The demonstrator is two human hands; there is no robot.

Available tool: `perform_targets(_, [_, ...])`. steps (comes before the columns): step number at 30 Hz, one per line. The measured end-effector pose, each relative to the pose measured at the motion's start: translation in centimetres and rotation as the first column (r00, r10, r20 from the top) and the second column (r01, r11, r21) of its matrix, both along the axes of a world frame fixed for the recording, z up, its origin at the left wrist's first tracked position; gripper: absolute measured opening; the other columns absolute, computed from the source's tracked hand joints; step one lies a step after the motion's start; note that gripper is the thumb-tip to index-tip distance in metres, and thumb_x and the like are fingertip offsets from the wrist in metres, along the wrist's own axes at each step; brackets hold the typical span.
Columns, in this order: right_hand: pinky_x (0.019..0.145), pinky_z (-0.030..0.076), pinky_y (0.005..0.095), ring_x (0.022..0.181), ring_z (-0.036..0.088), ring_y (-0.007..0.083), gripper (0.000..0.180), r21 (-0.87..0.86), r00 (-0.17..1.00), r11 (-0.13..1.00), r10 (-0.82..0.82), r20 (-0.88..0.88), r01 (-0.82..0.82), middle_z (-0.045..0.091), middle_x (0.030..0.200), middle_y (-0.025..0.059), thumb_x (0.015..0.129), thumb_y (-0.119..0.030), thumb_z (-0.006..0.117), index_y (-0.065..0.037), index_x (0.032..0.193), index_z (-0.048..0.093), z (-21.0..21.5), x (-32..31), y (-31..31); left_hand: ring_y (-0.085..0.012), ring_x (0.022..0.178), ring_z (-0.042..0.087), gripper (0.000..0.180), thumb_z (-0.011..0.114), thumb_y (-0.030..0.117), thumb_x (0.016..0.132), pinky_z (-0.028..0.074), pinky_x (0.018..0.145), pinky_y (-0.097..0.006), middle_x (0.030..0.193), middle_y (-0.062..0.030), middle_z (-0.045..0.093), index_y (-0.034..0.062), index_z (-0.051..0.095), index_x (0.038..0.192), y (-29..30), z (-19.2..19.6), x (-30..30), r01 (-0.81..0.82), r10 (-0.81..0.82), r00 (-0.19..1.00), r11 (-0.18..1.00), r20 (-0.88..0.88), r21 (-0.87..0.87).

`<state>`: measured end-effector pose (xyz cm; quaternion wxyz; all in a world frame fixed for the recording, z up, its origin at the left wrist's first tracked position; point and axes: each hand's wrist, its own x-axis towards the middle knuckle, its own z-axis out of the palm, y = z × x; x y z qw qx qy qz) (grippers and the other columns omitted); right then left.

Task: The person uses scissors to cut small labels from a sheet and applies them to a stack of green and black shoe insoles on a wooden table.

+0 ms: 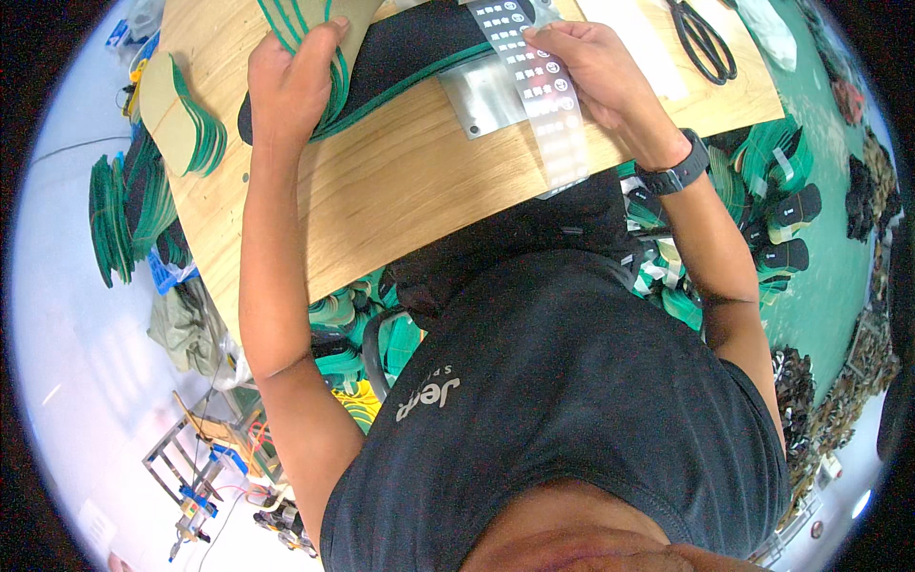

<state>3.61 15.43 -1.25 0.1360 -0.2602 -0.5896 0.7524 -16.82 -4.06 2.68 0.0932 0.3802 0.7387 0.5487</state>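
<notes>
My left hand (294,88) is closed on several beige insoles (358,27) with green edges, its thumb pressed on top of them. Under and beside them lies a black insole (405,59) with a green rim, stretching to the right across the table. Thumb and fingers of my right hand (600,71) pinch a translucent strip (555,119) of printed white labels. That strip crosses the right end of the black insole and hangs down toward the table's near edge. Beneath the strip, a shiny metal plate (474,103) shows on the wood.
Black-handled scissors (705,46) lie at the table's right. A fanned stack of beige insoles (181,119) sits at the left edge of the wooden table (381,205). Piles of green and black insoles (133,205) stand beyond the table on the left, with more (777,224) on the right.
</notes>
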Motion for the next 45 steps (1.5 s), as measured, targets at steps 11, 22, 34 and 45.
perform_targets(11, [0.048, 0.046, 0.017, 0.053, 0.057, 0.0049, 0.018, 0.047, 0.999, 0.999, 0.019, 0.032, -0.02, 0.063, 0.072, 0.0012, 0.091, -0.017, 0.06, -0.001, 0.084, 0.063, 0.5, -0.1, -0.5, -0.0096, 0.065, 0.05, 0.026, 0.062, 0.024, 0.081, 0.041, 0.061, -0.026, 0.067, -0.0013, 0.057, -0.0013, 0.064, 0.08, 0.0, 0.5, 0.9, -0.167, 0.163, 0.983, 0.985, 0.086, 0.045])
perform_targets(22, [0.045, 0.042, 0.0171, 0.049, 0.053, 0.0043, 0.02, 0.066, 0.998, 0.998, 0.002, 0.06, -0.006, 0.06, 0.065, -0.0001, 0.093, -0.02, 0.059, -0.003, 0.083, 0.063, 1.1, 0.0, -1.2, -0.0273, 0.094, 0.063, 0.06, 0.074, 0.037, 0.075, 0.048, 0.086, -0.036, 0.106, -0.014, 0.066, 0.0045, 0.055, 0.122, 1.2, 0.6, 2.5, 0.006, -0.174, 0.901, 0.921, -0.397, -0.39])
perform_targets(34, [0.051, 0.051, 0.0258, 0.062, 0.064, 0.0172, 0.016, -0.159, 0.942, 0.941, -0.318, -0.111, 0.299, 0.062, 0.075, 0.0072, 0.09, -0.015, 0.059, 0.001, 0.087, 0.062, 1.0, 3.4, -0.8, -0.0358, 0.094, 0.06, 0.052, 0.069, 0.032, 0.075, 0.047, 0.084, -0.04, 0.101, -0.0203, 0.064, 0.0002, 0.058, 0.115, 1.0, 0.2, 2.0, 0.031, -0.223, 0.805, 0.941, -0.549, -0.336])
perform_targets(45, [0.052, 0.051, 0.0196, 0.057, 0.06, 0.007, 0.019, 0.059, 0.995, 0.997, 0.052, 0.087, -0.058, 0.063, 0.072, 0.0033, 0.093, -0.018, 0.059, -0.001, 0.086, 0.062, 1.4, -0.6, -1.3, -0.012, 0.069, 0.055, 0.029, 0.063, 0.028, 0.079, 0.045, 0.068, -0.028, 0.072, -0.0043, 0.063, -0.001, 0.066, 0.085, -0.6, 0.4, -0.5, -0.07, 0.072, 0.997, 0.996, 0.037, -0.052])
